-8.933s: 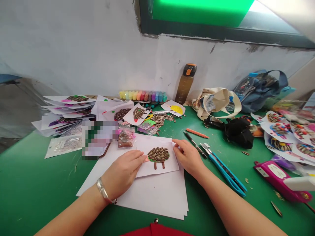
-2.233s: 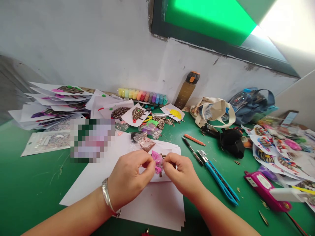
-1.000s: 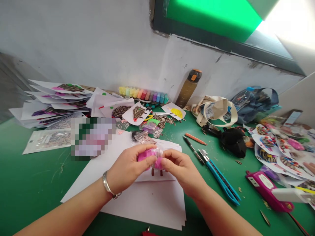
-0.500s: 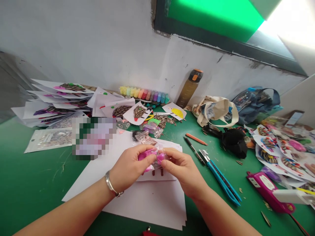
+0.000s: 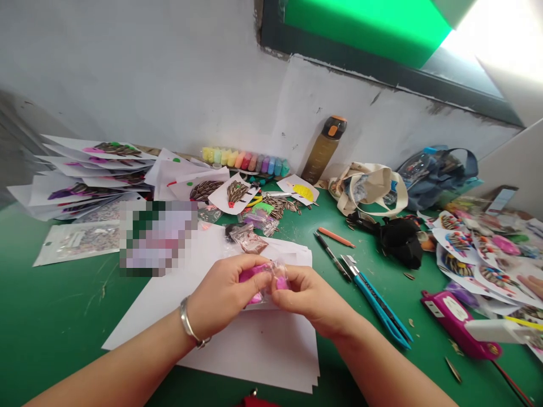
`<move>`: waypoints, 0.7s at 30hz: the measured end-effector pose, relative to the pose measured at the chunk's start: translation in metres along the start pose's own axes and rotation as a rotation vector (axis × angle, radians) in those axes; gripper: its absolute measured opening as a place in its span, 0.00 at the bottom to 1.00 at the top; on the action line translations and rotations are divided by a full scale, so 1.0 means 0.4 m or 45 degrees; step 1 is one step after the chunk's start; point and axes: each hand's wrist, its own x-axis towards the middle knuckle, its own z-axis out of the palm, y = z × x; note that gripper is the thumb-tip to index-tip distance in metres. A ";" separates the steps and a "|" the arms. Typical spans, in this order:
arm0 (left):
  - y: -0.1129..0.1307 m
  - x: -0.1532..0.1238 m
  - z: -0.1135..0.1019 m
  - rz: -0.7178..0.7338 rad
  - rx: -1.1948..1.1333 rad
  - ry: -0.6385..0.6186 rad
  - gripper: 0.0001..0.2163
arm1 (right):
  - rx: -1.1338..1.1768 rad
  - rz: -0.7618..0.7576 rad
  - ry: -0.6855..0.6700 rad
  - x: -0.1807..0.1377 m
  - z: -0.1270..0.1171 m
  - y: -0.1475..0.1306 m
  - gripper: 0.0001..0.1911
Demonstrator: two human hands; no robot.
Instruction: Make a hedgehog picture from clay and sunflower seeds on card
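Observation:
Between both hands is a small clear plastic bag of pink modelling clay (image 5: pixel 254 276). My left hand (image 5: pixel 227 288) is closed on its left part, thumb on top. At the bag's right end, the fingers of my right hand (image 5: pixel 305 294) pinch the plastic and a bit of pink clay (image 5: pixel 280 283). The hands are just above a stack of white paper sheets (image 5: pixel 254 350). A packet of brown clay (image 5: pixel 252 240) lies right behind them.
Right of the paper lie an orange pencil (image 5: pixel 336 237), a black pen (image 5: pixel 333 257), blue tweezers (image 5: pixel 382 308) and a magenta glue gun (image 5: pixel 460 325). A bottle (image 5: pixel 324 150) stands by the wall. Stacked seed pictures (image 5: pixel 97 169) are at left; another person's hand (image 5: pixel 532 284) shows far right.
My right fingers have curled in more tightly at the bag's right end, and the hands have come down slightly over the paper. The whole view has shifted a little.

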 end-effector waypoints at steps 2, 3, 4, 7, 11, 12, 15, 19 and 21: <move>0.002 0.000 0.001 0.051 0.039 0.006 0.11 | -0.025 0.012 -0.004 -0.003 -0.003 -0.005 0.15; 0.003 0.001 0.001 0.077 0.065 0.011 0.10 | -0.033 0.016 -0.003 -0.005 -0.005 -0.008 0.15; 0.004 0.001 0.001 0.096 0.084 0.012 0.10 | -0.039 0.019 0.003 -0.006 -0.006 -0.011 0.15; 0.007 0.000 0.000 0.115 0.090 0.001 0.11 | -0.044 0.030 0.050 -0.010 -0.007 -0.016 0.15; 0.010 -0.004 -0.001 0.124 0.095 0.004 0.12 | 0.009 0.038 0.111 -0.011 -0.006 -0.014 0.16; 0.010 -0.005 -0.001 0.129 0.106 0.011 0.12 | 0.037 0.040 0.122 -0.010 -0.006 -0.013 0.17; 0.010 -0.005 -0.002 0.146 0.141 0.041 0.12 | 0.136 0.035 0.153 -0.007 -0.013 -0.009 0.19; 0.004 -0.002 -0.008 0.098 0.109 0.063 0.12 | 0.144 -0.029 0.132 -0.005 -0.032 -0.008 0.15; 0.002 0.001 -0.011 0.038 0.045 0.061 0.13 | 0.079 -0.061 0.137 -0.005 -0.043 -0.008 0.13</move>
